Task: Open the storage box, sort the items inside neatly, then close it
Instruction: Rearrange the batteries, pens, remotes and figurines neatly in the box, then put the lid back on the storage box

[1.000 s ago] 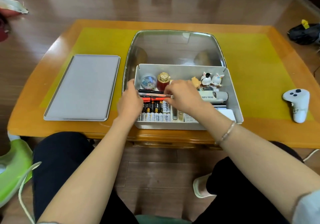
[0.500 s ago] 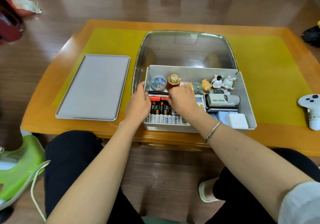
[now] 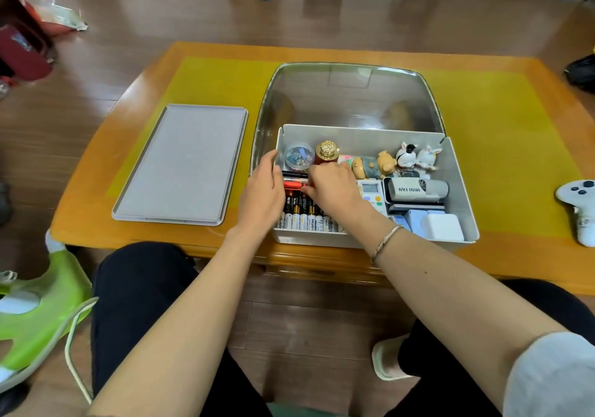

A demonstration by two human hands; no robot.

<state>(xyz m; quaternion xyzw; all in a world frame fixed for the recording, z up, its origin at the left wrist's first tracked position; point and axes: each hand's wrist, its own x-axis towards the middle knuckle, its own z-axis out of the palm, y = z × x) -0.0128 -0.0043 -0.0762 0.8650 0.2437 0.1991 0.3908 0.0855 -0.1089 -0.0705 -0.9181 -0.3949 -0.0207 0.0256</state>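
Note:
The white storage box [image 3: 463, 191] stands open on the table, its clear lid [image 3: 351, 94] tipped back behind it. Inside lie red and black pens [image 3: 294, 180], with a row of batteries [image 3: 302, 217] in front of them. My left hand [image 3: 262, 191] sits at the box's left wall, fingers curled down onto the pens' left ends. My right hand [image 3: 331, 188] grips the same pens from the right. Behind them stand a clear jar [image 3: 299, 157], a gold-capped red bottle [image 3: 326, 152], a bear figure [image 3: 375, 165] and two rabbit figures [image 3: 417, 157].
A mini fan [image 3: 418, 189], a small remote [image 3: 370, 191] and white chargers [image 3: 441, 226] fill the box's right half. A grey tray [image 3: 183, 165] lies left of the box. A white controller [image 3: 579, 204] rests at the table's right edge.
My right hand has slid left along the pens, uncovering the bear figure and the remote. My left hand stays at the box's left wall.

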